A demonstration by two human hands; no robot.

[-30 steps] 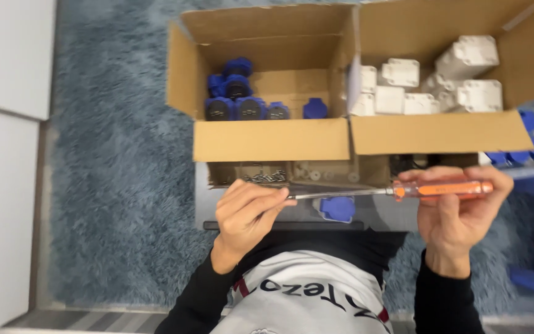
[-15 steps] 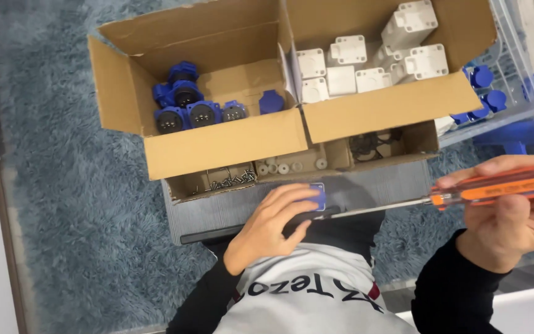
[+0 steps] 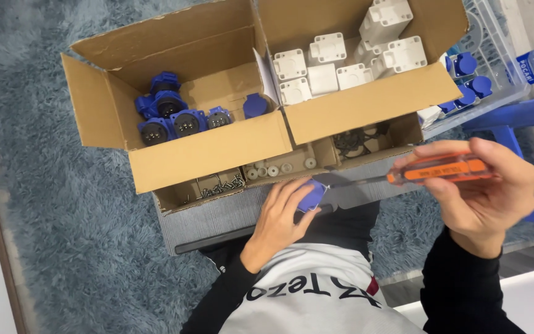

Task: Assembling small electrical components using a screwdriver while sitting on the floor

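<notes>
Left hand (image 3: 282, 213) grips blue part (image 3: 311, 196); right hand (image 3: 486, 192) holds orange screwdriver (image 3: 443, 169) beside it

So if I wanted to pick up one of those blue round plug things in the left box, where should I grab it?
Grab a blue round plastic socket by its round body, coming straight down from above. The open brown cardboard box has tall walls on all sides, so the top is the only free way in. The sockets sit close together, so the end one is probably easiest.
</notes>
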